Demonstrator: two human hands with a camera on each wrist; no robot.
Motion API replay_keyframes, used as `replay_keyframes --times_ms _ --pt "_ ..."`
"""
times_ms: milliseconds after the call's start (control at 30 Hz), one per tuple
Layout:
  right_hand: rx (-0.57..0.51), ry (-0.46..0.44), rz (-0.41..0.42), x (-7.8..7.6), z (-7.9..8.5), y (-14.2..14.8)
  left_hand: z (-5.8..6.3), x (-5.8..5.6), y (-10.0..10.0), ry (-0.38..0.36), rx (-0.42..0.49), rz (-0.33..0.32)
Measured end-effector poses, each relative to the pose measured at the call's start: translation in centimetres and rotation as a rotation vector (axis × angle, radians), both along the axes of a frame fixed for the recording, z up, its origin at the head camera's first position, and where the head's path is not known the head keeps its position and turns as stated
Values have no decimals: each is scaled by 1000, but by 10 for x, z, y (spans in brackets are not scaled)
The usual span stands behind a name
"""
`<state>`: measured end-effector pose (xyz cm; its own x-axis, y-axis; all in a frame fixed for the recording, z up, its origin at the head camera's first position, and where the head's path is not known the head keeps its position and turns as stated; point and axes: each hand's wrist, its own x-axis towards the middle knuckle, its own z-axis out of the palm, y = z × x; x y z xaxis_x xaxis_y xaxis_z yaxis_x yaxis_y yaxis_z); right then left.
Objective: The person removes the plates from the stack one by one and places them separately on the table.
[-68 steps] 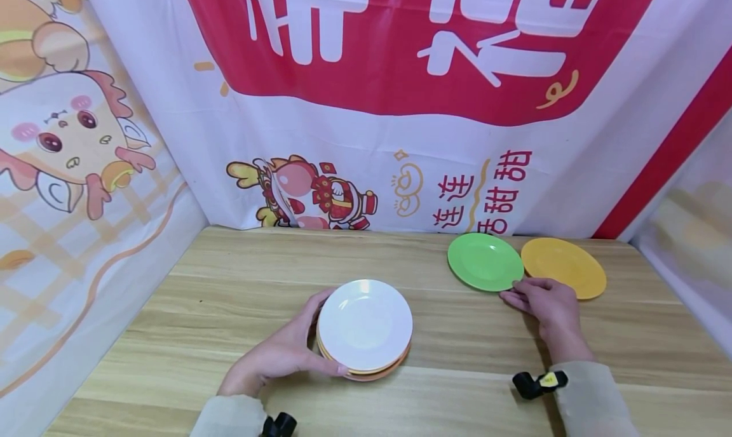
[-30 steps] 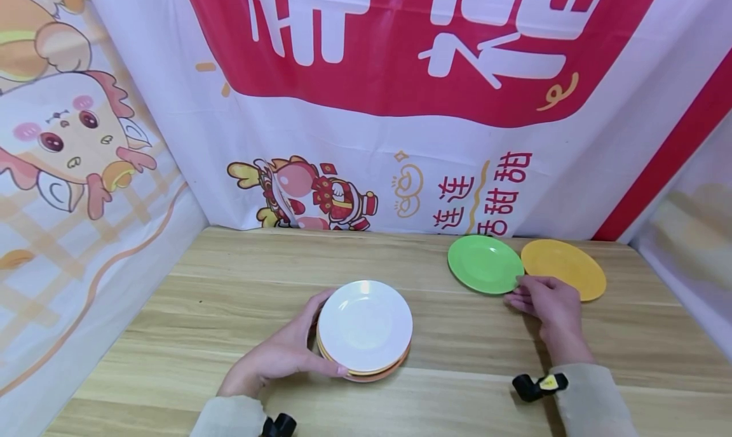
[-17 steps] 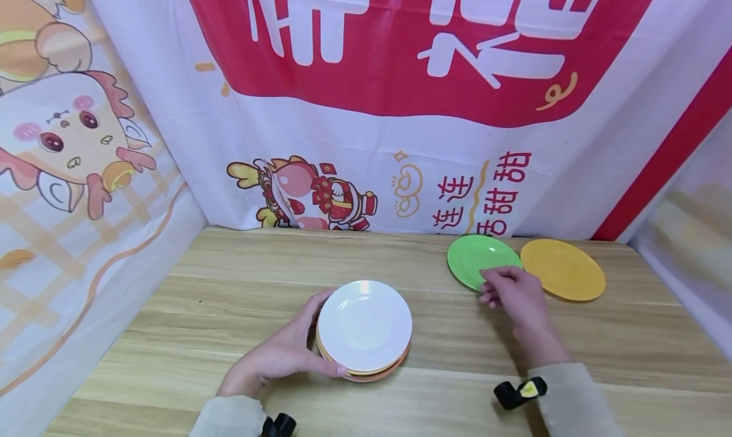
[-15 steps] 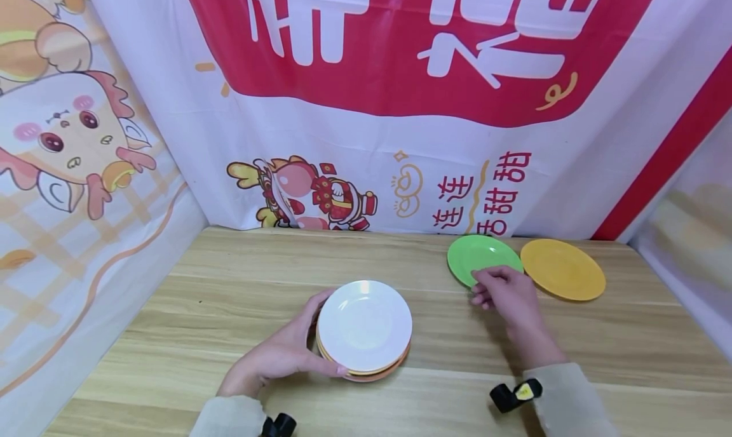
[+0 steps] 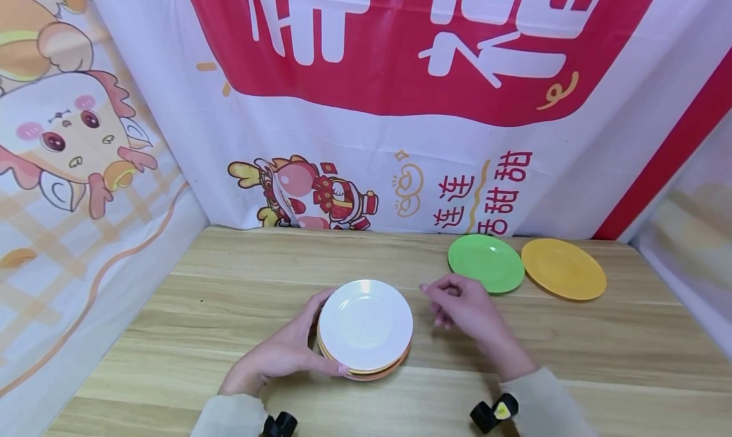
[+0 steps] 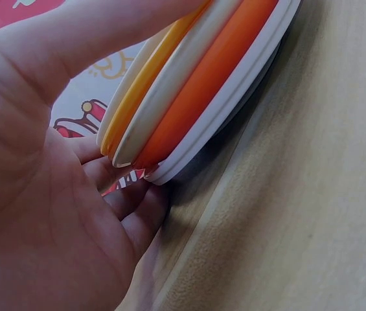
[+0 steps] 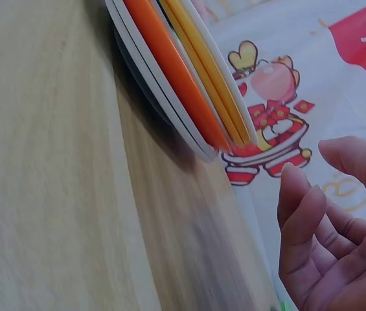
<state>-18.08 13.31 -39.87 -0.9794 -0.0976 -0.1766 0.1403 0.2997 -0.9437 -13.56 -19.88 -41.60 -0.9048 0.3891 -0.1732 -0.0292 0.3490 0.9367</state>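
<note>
My left hand (image 5: 283,351) grips the left side of a stack of plates (image 5: 366,326), thumb at the front rim and fingers round the back. A white plate lies on top. From the side, the left wrist view shows yellow, cream and white rims, with an orange plate (image 6: 202,84) among them. My right hand (image 5: 463,300) holds nothing; its fingers are loosely bent, thumb apart from them, just right of the stack. Behind it lies a green plate (image 5: 483,262), partly overlapped by the hand in the head view, with a yellow plate (image 5: 563,268) beside it.
The wooden table (image 5: 240,265) carries everything. At its back hangs a red and white printed cloth (image 5: 389,138), with a cartoon-printed cloth (image 5: 63,170) along the left side. Black wrist cameras (image 5: 494,413) sit at both sleeves.
My right hand has left the rim of the green plate and moved left and nearer, towards the stack. The left hand, the stack and both single plates stay in place.
</note>
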Motion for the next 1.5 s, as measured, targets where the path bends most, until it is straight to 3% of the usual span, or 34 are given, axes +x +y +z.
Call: replay_keyframes --times_ms 400,1500 --pt "41 5 91 12 -5 -23 1 0 0 5 1 -2" --pt "80 21 136 20 -9 -29 0 0 1 -6 21 -5"
